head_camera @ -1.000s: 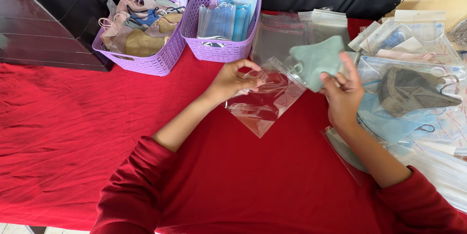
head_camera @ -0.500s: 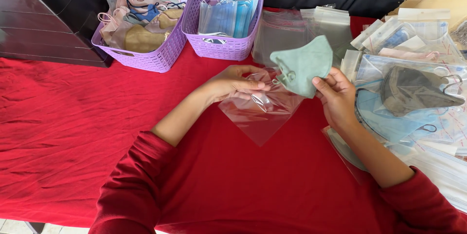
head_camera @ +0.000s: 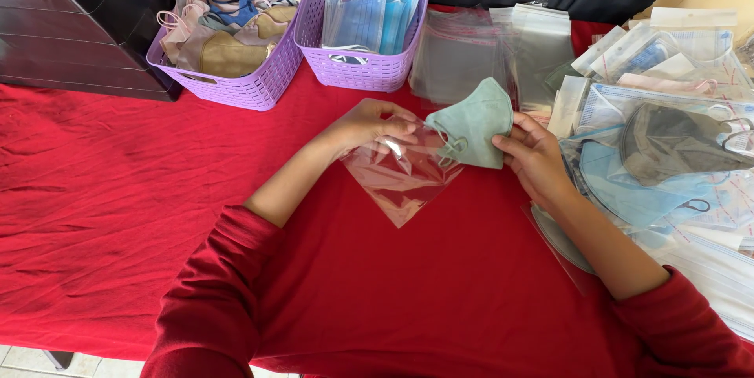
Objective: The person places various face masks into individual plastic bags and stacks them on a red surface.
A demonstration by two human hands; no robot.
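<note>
My left hand pinches the top edge of a clear plastic bag that lies tilted on the red tablecloth. My right hand holds a folded pale green face mask by its right side. The mask's left end with its ear loop touches the mouth of the bag. Both sleeves are red.
Two purple baskets stand at the back: the left basket holds several beige and pink masks, the right basket blue ones. A stack of clear bags lies behind the mask. Bagged masks pile up at the right.
My right hand has brought the green mask leftward and down to the bag's mouth. My left hand shifted a little with the bag, which now lies flatter.
</note>
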